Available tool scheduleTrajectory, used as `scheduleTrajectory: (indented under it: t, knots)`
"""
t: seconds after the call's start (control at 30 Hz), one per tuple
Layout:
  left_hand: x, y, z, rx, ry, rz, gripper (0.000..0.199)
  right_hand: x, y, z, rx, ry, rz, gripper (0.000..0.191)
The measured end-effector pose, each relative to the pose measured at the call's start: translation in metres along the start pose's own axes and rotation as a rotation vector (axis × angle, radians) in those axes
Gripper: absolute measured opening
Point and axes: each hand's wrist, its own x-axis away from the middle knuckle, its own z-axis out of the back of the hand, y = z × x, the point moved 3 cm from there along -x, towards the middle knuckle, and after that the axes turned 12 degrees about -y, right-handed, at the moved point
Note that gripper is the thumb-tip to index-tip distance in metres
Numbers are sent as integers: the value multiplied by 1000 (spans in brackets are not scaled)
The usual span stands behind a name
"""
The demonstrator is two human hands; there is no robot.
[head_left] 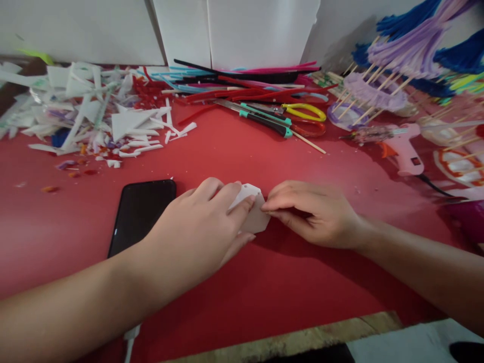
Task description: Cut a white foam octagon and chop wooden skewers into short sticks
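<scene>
A small white many-sided piece (257,217), like card or thin foam board with small holes near its edge, is held tilted just above or on the red table. My left hand (200,217) grips it from the left, fingers over its near face. At its right edge my right hand (317,212) has thumb and forefinger pinched together, the tips touching or nearly touching the piece. Whatever lies between those fingertips is too small to make out. Left of my left hand lies a black phone (141,209), partly covered by my wrist.
White scraps (86,111) are heaped at the back left. Coloured pipe cleaners (245,83), a utility knife (266,120) and yellow-handled scissors (304,112) lie at the back. A pink glue gun (406,148) is on the right, near stick structures (374,96) with yarn-like tops.
</scene>
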Motion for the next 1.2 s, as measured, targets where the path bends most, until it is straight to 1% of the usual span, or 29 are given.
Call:
scheduleTrajectory:
  t: [0.13,0.27,0.33,0.4,0.5,0.53,0.6,0.7,0.83,0.93,1.03,1.1,1.2]
  knots:
    - [0,0,1,-18,25,-13,43,-1,1,0,12,46,2,14]
    - [0,0,1,-22,9,-10,42,0,3,0,-31,37,23,16]
    - [1,0,1,-30,-4,-21,41,1,2,2,-97,75,25,19]
    - [1,1,1,-41,-2,-40,41,2,2,6,-188,199,-7,22]
    - [1,0,3,-36,20,-22,46,5,3,12,-282,456,-131,21]
    - [1,0,4,-28,26,-4,49,6,5,13,-293,511,-187,20]
    - [1,0,5,-10,43,34,53,6,9,13,-291,556,-291,17]
    - [0,0,4,32,56,80,58,6,15,13,-269,554,-367,12]
    - [2,2,3,64,32,88,56,5,21,13,-283,519,-367,14]
    - [4,2,5,30,93,83,59,4,22,13,-301,497,-368,15]
    - [4,1,5,12,167,42,64,3,22,11,-312,482,-359,17]
    - [3,-1,3,59,185,15,65,3,22,10,-314,473,-354,18]
    - [0,-6,0,177,199,9,64,4,23,9,-327,468,-370,18]
